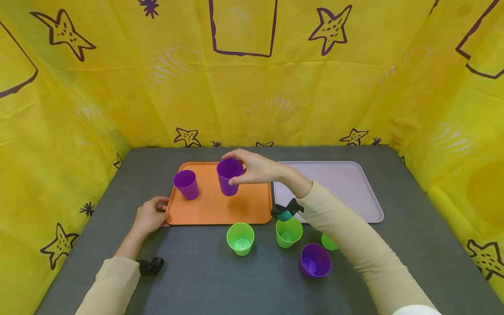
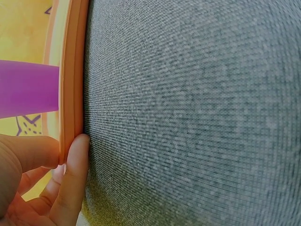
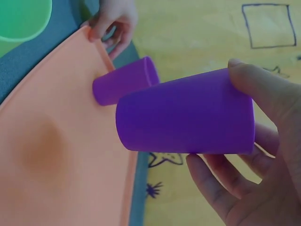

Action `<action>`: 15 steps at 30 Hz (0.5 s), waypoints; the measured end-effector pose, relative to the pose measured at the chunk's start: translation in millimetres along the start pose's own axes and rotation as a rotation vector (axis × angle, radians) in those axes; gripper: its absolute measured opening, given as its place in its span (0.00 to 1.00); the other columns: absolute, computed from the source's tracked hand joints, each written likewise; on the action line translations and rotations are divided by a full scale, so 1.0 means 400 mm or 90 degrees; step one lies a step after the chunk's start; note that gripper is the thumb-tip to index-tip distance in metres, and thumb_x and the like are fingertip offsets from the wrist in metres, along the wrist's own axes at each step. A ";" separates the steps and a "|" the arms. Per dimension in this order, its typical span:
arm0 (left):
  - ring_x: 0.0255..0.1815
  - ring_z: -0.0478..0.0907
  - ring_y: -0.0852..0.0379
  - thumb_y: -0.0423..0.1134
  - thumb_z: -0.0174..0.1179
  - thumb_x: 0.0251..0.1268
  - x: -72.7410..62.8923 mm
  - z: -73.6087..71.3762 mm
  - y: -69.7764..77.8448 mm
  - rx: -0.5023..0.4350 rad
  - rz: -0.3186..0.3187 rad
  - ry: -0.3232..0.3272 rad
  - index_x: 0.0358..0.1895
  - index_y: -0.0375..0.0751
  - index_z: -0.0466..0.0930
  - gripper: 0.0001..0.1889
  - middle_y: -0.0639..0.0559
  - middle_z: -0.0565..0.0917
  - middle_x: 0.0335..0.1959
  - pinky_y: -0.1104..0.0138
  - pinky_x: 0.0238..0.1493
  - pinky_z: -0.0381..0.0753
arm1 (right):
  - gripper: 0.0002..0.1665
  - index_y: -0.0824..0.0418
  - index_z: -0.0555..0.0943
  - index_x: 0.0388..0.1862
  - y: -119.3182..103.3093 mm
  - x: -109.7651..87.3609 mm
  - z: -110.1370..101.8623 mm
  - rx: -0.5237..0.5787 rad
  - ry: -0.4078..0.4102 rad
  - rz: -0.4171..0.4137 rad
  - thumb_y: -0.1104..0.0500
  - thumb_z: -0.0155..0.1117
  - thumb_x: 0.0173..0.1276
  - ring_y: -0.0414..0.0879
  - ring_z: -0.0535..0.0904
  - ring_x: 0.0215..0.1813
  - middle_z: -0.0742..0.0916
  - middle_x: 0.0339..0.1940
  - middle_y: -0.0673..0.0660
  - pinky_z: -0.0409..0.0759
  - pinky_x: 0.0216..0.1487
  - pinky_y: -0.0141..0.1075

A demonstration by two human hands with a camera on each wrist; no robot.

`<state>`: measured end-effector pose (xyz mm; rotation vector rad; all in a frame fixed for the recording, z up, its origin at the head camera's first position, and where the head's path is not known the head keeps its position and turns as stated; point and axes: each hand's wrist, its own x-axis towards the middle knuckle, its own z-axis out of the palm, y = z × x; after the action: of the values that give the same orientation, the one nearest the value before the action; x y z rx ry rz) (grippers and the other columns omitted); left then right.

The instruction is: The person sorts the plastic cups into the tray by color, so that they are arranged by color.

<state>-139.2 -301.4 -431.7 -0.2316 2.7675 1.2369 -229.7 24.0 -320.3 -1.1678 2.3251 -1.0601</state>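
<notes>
Over the orange tray (image 1: 212,214), my right hand (image 1: 256,167) grips a purple cup (image 1: 228,176) near its rim, thumb on one side and fingers on the other. The right wrist view shows this held cup (image 3: 183,113) above the tray's surface, with its shadow below. A second purple cup (image 1: 187,185) stands upright at the tray's left end. My left hand (image 1: 151,215) pinches the tray's near left corner; in the left wrist view, thumb and finger (image 2: 75,174) close on the orange rim (image 2: 73,84).
A pale lilac tray (image 1: 334,183) lies to the right, partly behind my right arm. Nearer me stand a green cup (image 1: 240,239), another green cup (image 1: 288,232) and a purple cup (image 1: 315,261). A third green cup (image 1: 328,242) is partly hidden by my sleeve. Yellow patterned cloth (image 1: 236,96) surrounds the table.
</notes>
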 end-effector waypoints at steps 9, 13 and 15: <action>0.20 0.79 0.58 0.23 0.55 0.49 -0.001 0.001 -0.005 -0.007 -0.003 -0.003 0.57 0.27 0.68 0.26 0.34 0.76 0.38 0.65 0.21 0.83 | 0.36 0.59 0.66 0.63 0.032 0.062 0.046 -0.029 0.014 0.036 0.54 0.67 0.57 0.42 0.74 0.52 0.75 0.54 0.54 0.75 0.51 0.29; 0.20 0.79 0.58 0.23 0.55 0.48 0.001 0.002 -0.006 -0.010 -0.005 -0.003 0.57 0.27 0.68 0.26 0.34 0.76 0.38 0.65 0.21 0.84 | 0.37 0.58 0.66 0.63 0.041 0.084 0.064 -0.034 0.017 0.052 0.53 0.67 0.56 0.43 0.73 0.53 0.74 0.55 0.54 0.75 0.52 0.29; 0.20 0.79 0.58 0.23 0.55 0.48 0.002 0.002 -0.005 -0.010 -0.007 -0.004 0.57 0.27 0.68 0.26 0.35 0.76 0.38 0.65 0.21 0.84 | 0.37 0.58 0.66 0.64 0.045 0.093 0.071 -0.039 0.018 0.062 0.53 0.68 0.56 0.43 0.72 0.54 0.74 0.55 0.54 0.75 0.52 0.29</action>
<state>-139.5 -302.3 -433.7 -0.2424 2.7481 1.2562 -245.8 -12.1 -351.4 -1.0570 2.4250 -0.9831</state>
